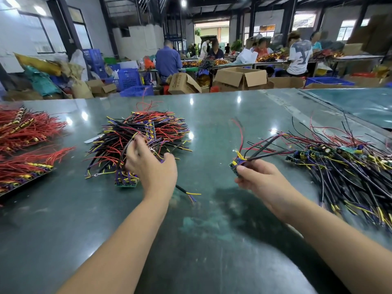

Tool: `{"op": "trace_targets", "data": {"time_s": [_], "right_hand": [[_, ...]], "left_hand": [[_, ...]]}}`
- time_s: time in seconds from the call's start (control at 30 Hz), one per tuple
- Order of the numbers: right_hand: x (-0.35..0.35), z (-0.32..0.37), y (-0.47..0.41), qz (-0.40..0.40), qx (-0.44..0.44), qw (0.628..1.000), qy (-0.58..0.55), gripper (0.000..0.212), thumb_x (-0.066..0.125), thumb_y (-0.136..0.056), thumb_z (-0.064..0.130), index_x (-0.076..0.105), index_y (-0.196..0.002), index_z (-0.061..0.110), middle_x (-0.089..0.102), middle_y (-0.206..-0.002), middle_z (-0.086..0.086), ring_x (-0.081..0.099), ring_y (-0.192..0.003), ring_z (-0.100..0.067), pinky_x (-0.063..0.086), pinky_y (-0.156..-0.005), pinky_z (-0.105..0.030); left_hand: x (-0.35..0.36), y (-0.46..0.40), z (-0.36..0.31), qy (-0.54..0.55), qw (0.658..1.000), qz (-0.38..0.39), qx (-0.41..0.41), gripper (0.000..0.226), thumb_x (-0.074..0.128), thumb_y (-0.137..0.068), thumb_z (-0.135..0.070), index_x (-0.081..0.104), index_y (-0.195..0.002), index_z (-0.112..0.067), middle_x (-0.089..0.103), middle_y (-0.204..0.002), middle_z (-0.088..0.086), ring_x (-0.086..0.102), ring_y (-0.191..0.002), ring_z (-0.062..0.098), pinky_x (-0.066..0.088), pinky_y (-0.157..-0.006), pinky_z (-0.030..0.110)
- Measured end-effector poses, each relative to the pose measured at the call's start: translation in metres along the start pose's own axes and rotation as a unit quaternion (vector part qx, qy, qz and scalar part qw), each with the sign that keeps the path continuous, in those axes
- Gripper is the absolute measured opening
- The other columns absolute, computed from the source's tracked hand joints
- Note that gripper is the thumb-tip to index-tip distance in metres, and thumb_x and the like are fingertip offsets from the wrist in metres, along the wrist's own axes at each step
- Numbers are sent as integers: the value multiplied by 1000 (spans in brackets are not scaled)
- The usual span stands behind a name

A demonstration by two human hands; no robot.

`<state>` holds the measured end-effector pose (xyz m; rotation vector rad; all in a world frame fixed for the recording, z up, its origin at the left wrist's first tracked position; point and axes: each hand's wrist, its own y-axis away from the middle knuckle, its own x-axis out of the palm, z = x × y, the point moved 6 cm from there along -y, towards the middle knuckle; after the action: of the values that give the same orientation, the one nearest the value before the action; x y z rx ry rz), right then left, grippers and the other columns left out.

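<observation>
My right hand [257, 178] grips a small green circuit board [234, 166] with red, black and yellow wires trailing up and to the right. My left hand [151, 164] reaches into the middle pile of wired boards [140, 141], fingers loosely curled among the wires; whether it holds one is unclear. A strip of joined green boards [126, 181] lies at the pile's near edge. One loose black cable [187, 192] with yellow and purple ends lies on the table by my left wrist.
A heap of separated boards with wires [343, 166] lies at the right. Panels with red wires [25, 145] fill the left side. The dark green table [191, 240] stretches before me. Cardboard boxes [240, 78], blue crates [129, 78] and seated workers are beyond.
</observation>
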<state>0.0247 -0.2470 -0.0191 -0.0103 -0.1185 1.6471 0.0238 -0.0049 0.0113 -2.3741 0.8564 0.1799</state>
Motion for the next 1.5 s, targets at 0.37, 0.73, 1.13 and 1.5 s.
{"op": "trace_targets", "data": {"time_s": [0.37, 0.73, 1.13, 1.5], "right_hand": [[15, 16, 10, 57, -111, 970, 209, 34, 74, -80, 10, 65, -110, 22, 71, -96, -11, 65, -87, -29, 49, -91, -43], [20, 21, 14, 105, -97, 990, -21, 22, 57, -88, 6, 72, -94, 20, 75, -92, 2, 65, -84, -5, 53, -77, -18], [11, 12, 10, 48, -56, 997, -20, 9, 62, -86, 3, 68, -91, 6, 71, -84, -4, 63, -74, -10, 52, -69, -18], [15, 9, 6, 81, -87, 992, -34, 12, 60, -84, 13, 71, -90, 11, 72, -90, -9, 64, -83, -17, 49, -84, -36]], "left_hand": [[54, 71, -27, 347, 800, 457, -177, 27, 55, -91, 1, 55, -118, -4, 70, -84, 6, 67, -71, 9, 55, -78, 23], [53, 67, -29, 454, 731, 448, -242, 40, 66, -74, 2, 58, -113, -2, 70, -88, 10, 69, -72, 12, 55, -66, 20], [56, 76, -28, 389, 759, 491, -174, 12, 58, -88, -4, 68, -87, -10, 72, -73, -1, 66, -63, 7, 53, -65, 17], [57, 73, -29, 439, 731, 502, -147, 19, 65, -74, -11, 73, -89, -4, 74, -86, 7, 70, -76, 16, 56, -71, 23]]}}
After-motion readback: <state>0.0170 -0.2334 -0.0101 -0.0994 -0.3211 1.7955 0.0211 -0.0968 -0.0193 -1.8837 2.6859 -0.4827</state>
